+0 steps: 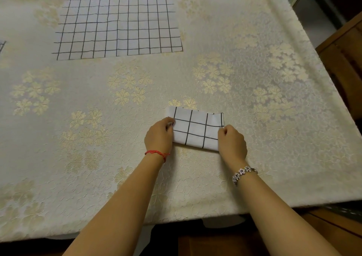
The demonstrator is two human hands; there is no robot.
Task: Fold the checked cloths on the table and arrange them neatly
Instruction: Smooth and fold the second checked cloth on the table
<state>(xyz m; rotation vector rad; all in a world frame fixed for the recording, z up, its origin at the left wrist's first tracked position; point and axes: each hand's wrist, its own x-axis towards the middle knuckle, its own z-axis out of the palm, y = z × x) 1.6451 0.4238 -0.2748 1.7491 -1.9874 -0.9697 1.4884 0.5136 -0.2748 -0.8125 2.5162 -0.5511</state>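
A small folded white cloth with black checks [195, 129] lies on the table in front of me, right of centre. My left hand [159, 136] pinches its left edge with curled fingers. My right hand [232, 142] grips its right edge the same way. A larger checked cloth [117, 25] lies spread flat at the far side of the table, left of centre. A corner of a third checked cloth [2, 45] shows at the left edge of the view.
The table wears a cream cloth with gold flowers [254, 79]. Its near edge runs below my forearms and its right edge slopes down at the right. Wooden chairs [344, 46] stand at the right side and behind the far edge.
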